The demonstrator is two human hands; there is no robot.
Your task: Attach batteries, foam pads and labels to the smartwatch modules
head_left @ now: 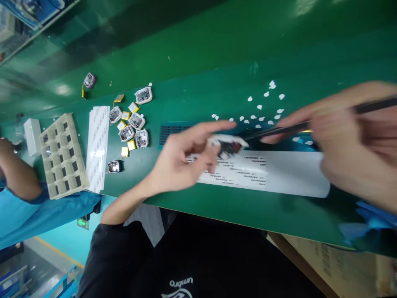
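Note:
My left hand [182,159] grips a small white device housing [228,147] with its electronics exposed, index finger stretched along the far side. In my right hand [344,136] is a dark, slim pair of tweezers [285,129], its tip close to the housing; motion blur hides whether it touches. Below both hands lies a white adhesive backing strip [291,171] with printed lettering on its left part. Several small white round stickers [259,107] with tabs are scattered on the green bench beyond the hands.
Left of my hands sit several open housings [142,138] with yellow-edged batteries [131,144]. Further left are printed strips [97,149], a beige compartment tray [63,157] and a white box [32,136]. A co-worker's arm [20,169] rests at the far left. Blue material [369,221] lies right.

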